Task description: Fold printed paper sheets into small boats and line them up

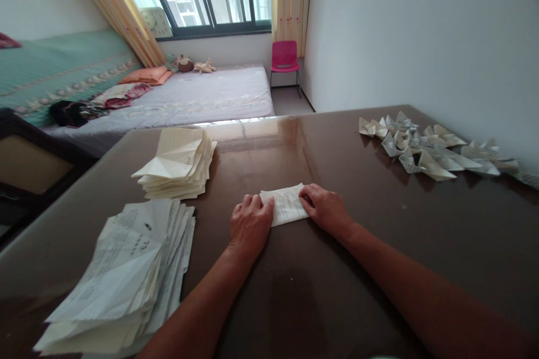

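A small folded sheet of paper [287, 205] with printed text lies on the brown table in front of me. My left hand [251, 220] grips its left edge, thumb on top and fingers curled. At the right edge, my right hand [326, 207] pinches the paper between thumb and fingers. Left of my hands stands a stack of cream paper [174, 162], its top sheet creased. Nearer to me lies a larger stack of printed sheets [122, 269], also creased. Several folded paper shapes [425, 148] sit together at the far right of the table.
The glossy brown table [337, 280] fills the foreground. Beyond its far edge is a bed [219, 92] with pillows and soft toys. A pink chair [285, 58] stands by the window. A white wall [412, 28] runs along the right. A dark wooden chair [36, 162] is at left.
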`<state>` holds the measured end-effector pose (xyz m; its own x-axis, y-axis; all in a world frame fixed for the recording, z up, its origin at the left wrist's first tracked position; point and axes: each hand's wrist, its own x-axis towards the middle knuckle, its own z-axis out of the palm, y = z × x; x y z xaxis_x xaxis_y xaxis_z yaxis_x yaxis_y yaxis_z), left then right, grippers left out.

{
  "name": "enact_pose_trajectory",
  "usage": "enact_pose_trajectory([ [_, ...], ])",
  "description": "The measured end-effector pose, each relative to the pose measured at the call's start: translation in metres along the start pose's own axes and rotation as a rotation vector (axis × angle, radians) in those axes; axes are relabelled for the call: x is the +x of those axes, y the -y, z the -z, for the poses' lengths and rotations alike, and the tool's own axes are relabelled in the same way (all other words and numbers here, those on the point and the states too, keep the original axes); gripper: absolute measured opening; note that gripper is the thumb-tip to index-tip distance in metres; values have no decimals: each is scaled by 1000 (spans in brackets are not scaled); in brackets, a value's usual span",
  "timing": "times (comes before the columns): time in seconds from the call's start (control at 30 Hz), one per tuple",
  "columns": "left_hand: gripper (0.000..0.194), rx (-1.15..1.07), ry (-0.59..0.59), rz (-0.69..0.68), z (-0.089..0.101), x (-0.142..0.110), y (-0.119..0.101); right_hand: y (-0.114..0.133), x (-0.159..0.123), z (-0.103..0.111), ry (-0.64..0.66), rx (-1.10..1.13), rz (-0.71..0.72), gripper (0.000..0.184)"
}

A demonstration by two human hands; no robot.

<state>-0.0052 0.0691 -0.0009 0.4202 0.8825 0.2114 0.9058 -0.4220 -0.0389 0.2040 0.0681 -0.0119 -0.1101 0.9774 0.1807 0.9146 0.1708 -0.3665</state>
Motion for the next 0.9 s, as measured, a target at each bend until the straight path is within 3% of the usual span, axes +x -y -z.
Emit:
enact_pose_trajectory([
  [0.13,28,-20,-117,-201,1,-2,-5,1,0,0,-2,-17,2,14],
  [0.27,31,-54,-94,-393,2,-10,-17,2,0,0,-3,-31,2,13],
  [0.43,36,-82,26,-400,-1,-21,-25,1,0,0,3,-21,1,13],
  [0.7,44,-141,41,-320,1,-31,-31,-3,-2,2,-22,1,48,16],
  [0.83,45,-173,3,-314,-1,-33,-33,8,-13,14,-133,1,276,22],
  [0.9,42,-172,-18,-321,-3,-33,-33,13,-18,19,-44,11,432,22],
])
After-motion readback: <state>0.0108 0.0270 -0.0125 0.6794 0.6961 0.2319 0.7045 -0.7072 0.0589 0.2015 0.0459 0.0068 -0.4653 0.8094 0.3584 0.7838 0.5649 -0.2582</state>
